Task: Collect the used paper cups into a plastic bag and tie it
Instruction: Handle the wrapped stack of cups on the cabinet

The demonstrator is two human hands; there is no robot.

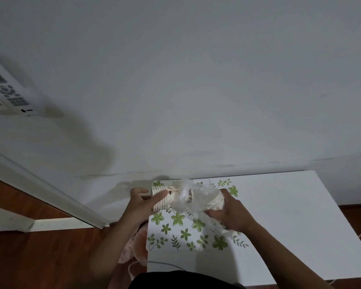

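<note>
1 cup stack [164,198] partly in bag [196,198]; L hand [143,204] grips bare end, R hand [230,214] bagged end.

Cup stack [162,198] in plastic bag [197,198], seemingly halfway

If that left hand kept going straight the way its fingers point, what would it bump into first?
The left hand already grips the stack of paper cups, so that comes first. Further along, probably the plastic bag bunched round the stack, which the right hand holds.
</note>
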